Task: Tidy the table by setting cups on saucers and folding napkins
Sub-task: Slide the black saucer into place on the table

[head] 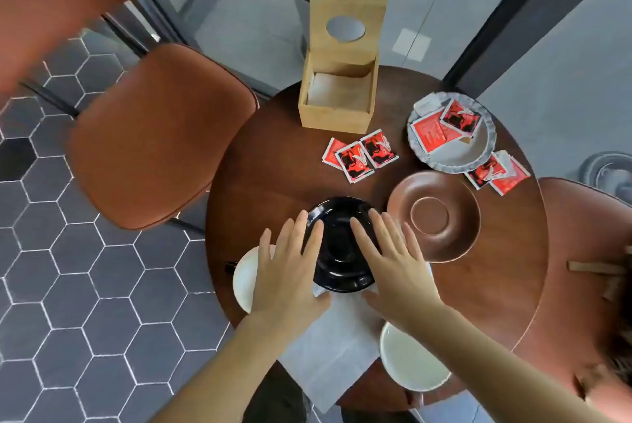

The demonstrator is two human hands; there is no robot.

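My left hand [290, 272] and right hand [393, 265], fingers spread and holding nothing, flank the black saucer [338, 245] above the napkin [335, 351] at lower centre.

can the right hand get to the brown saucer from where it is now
Probably yes. The right hand lies open at the black saucer, and the brown saucer sits just beside it on that same side, bare on top. Nothing stands between them on the table.
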